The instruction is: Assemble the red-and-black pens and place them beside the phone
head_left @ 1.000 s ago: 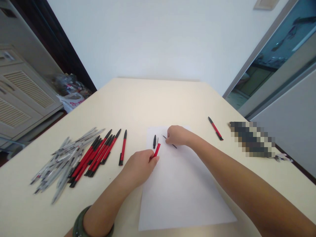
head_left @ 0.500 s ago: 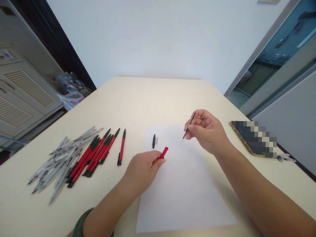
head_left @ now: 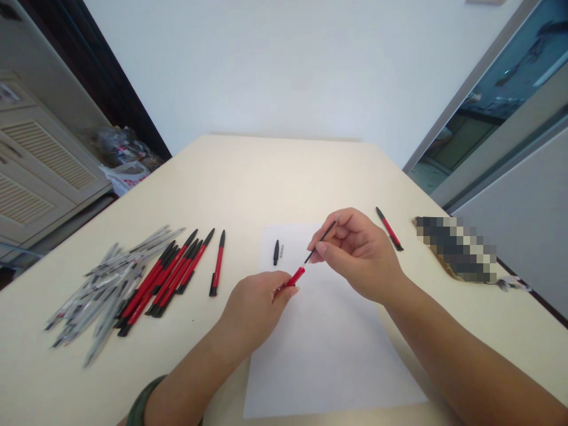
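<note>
Closed around a red pen barrel (head_left: 296,276), my left hand (head_left: 260,305) holds it over the white paper (head_left: 328,355), its open end tilted up to the right. My right hand (head_left: 355,251) pinches a thin dark pen refill (head_left: 327,231) between thumb and fingers. The refill's lower end is at the barrel's mouth; whether it is inside I cannot tell. On the paper behind my left hand lie a black pen tip (head_left: 276,252) and a small spring (head_left: 281,251), side by side.
To the left are several red-and-black pens (head_left: 173,272) and a heap of clear pens or refills (head_left: 110,290). One red pen (head_left: 217,263) lies apart. Another assembled red pen (head_left: 389,229) lies beyond my right hand, near a phone-like object (head_left: 452,251), partly pixelated.
My right hand has moved left and slightly down, bringing the refill to the barrel's mouth. The red pen at the right, hidden before, now shows. My left hand has barely moved.
</note>
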The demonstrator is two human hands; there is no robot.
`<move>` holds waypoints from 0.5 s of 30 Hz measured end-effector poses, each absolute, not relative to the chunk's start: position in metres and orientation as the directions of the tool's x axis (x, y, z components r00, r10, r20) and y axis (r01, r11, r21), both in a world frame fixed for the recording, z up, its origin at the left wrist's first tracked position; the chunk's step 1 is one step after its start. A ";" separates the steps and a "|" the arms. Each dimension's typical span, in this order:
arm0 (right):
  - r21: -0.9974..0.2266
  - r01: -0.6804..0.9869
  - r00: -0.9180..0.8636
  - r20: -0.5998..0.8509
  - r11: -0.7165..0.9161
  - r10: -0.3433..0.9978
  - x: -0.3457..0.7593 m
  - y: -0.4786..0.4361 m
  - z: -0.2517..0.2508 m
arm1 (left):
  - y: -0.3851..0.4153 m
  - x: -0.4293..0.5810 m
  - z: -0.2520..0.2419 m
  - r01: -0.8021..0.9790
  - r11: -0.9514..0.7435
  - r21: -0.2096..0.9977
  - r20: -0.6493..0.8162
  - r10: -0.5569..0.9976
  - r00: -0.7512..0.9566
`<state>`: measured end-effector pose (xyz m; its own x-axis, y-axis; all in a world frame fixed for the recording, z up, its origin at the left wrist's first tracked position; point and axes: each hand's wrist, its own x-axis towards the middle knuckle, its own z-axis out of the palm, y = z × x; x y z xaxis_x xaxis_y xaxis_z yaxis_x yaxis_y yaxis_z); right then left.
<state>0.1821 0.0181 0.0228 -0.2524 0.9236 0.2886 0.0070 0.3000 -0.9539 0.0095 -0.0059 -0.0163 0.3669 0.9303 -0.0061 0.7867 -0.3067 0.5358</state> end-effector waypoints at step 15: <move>-0.930 0.220 -0.332 0.211 0.293 0.919 0.189 0.028 0.016 | -0.005 0.008 -0.016 0.770 -0.260 0.582 -0.027 0.941 0.338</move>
